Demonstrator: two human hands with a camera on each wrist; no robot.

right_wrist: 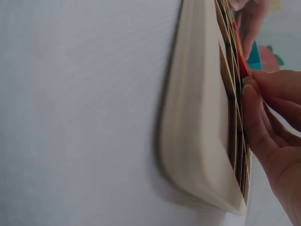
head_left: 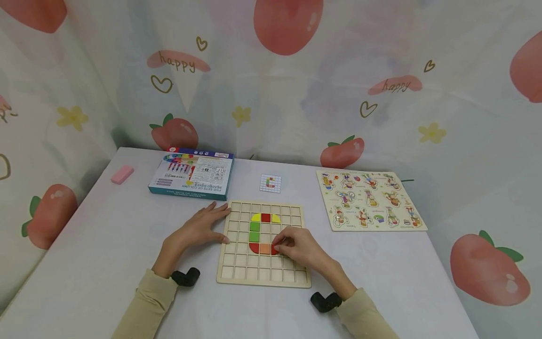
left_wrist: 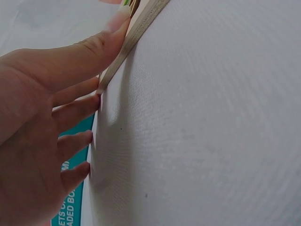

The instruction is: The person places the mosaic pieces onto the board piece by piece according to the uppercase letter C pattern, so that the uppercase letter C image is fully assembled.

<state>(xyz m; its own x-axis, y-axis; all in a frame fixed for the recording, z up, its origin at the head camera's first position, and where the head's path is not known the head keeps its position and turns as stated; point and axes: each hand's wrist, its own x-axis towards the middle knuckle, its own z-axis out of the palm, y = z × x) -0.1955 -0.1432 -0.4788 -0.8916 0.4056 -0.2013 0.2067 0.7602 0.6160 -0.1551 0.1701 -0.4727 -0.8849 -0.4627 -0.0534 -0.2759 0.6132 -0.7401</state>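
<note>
A wooden grid board (head_left: pixel 237 273) lies on the table in front of me. Coloured pieces fill some cells: a yellow piece (head_left: pixel 256 217), a red square (head_left: pixel 265 217), two green squares (head_left: pixel 254 231), a red quarter piece (head_left: pixel 254 247) and an orange square (head_left: pixel 264 249). My right hand (head_left: pixel 280 246) rests on the board and pinches a red piece (right_wrist: pixel 241 60) beside the orange square. My left hand (head_left: pixel 211 222) lies flat on the table, fingers straight, its thumb (left_wrist: pixel 80 52) against the board's left edge (left_wrist: pixel 136 33).
A teal box (head_left: pixel 191 174) stands behind the left hand, a pink eraser (head_left: pixel 122 174) at far left. A small pattern card (head_left: pixel 270 183) lies behind the board. An animal puzzle board (head_left: pixel 371 199) sits at the right. Printed cloth walls surround the table.
</note>
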